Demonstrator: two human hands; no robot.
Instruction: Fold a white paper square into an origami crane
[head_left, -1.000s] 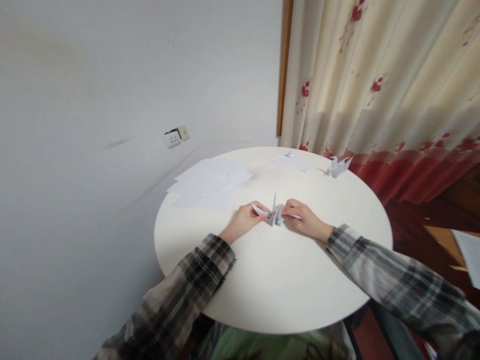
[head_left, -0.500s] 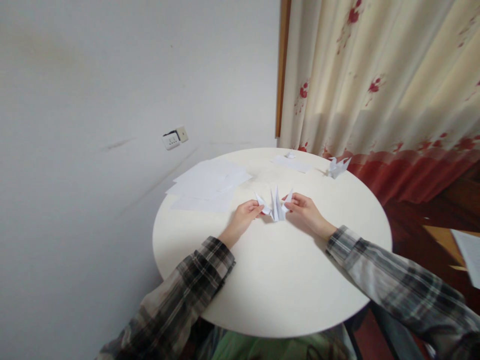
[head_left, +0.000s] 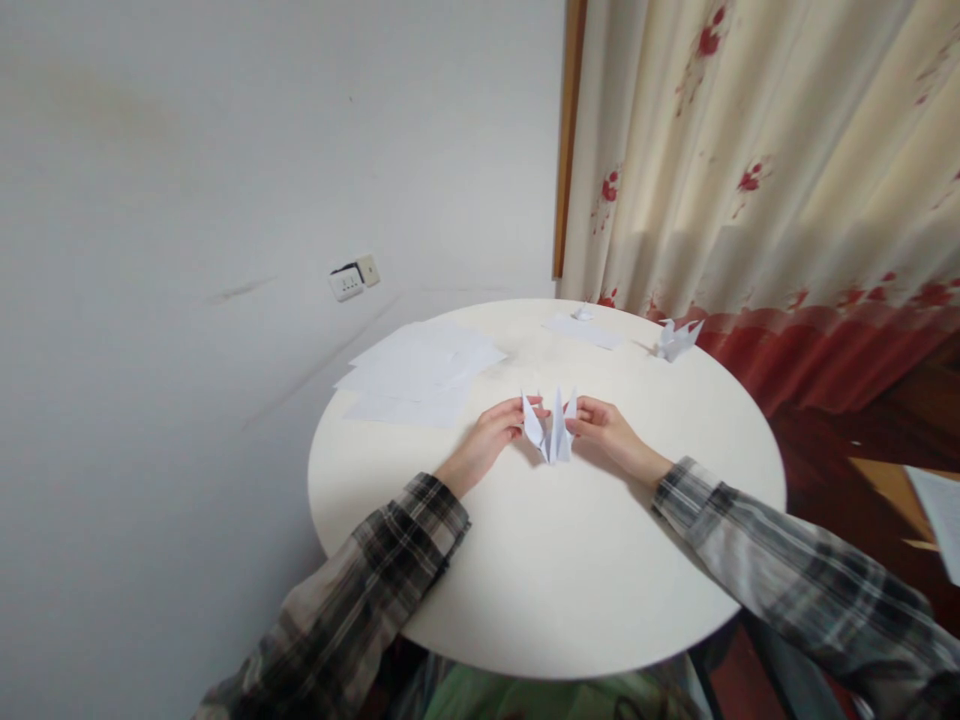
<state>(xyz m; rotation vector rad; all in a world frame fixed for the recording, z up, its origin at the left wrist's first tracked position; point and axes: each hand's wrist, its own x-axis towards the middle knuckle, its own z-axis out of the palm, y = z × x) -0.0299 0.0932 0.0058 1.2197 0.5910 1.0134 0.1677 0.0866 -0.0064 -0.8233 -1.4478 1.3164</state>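
A small folded white paper figure [head_left: 553, 430] with upright pointed flaps is held over the round cream table [head_left: 540, 570]. My left hand [head_left: 491, 437] pinches its left flap. My right hand [head_left: 606, 428] pinches its right flap. Both hands rest near the table's middle, fingers closed on the paper, with plaid sleeves behind them.
A loose stack of white sheets [head_left: 420, 370] lies at the table's back left. A finished paper crane [head_left: 677, 338] sits at the back right, near a flat sheet [head_left: 583, 329] with a small paper scrap [head_left: 581, 313]. A wall socket [head_left: 352, 277] and a flowered curtain [head_left: 757, 180] stand behind.
The paper figure's side flaps, spread flat a second ago, have been brought upward and closer together. Both hands moved slightly inward with them.
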